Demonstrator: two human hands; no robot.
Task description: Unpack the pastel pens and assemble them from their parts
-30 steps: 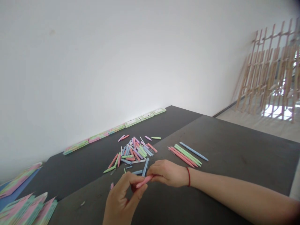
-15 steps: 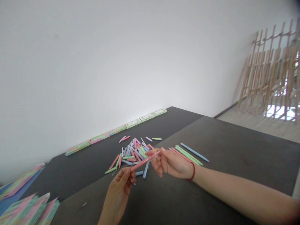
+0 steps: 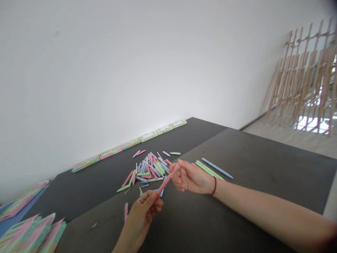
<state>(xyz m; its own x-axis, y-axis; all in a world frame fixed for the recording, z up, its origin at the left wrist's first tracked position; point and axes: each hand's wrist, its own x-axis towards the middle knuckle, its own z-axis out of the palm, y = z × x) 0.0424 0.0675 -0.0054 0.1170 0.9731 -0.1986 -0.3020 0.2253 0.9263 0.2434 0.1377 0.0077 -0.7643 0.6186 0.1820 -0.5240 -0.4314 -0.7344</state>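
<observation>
A slim pink pen is held between my two hands above the dark table. My left hand pinches its lower end, thumb on top. At the upper end, the fingertips of my right hand, which has a red cord round the wrist, close on the pen. Just beyond lies a heap of pink, green, blue and purple pen parts. Close to my left hand is a separate pink pen part. Two green pens and a blue pen lie past my right wrist; my right hand partly hides the row.
Flat printed boxes line the table's far edge along the white wall. Stacked pastel packets sit at the lower left, near a blue surface with another packet. Wooden frames lean against the wall at right.
My left hand has moved slightly right, and the pen now slants more steeply. My right fingers have curled in around its upper end. The pink part beside my left hand has come into view.
</observation>
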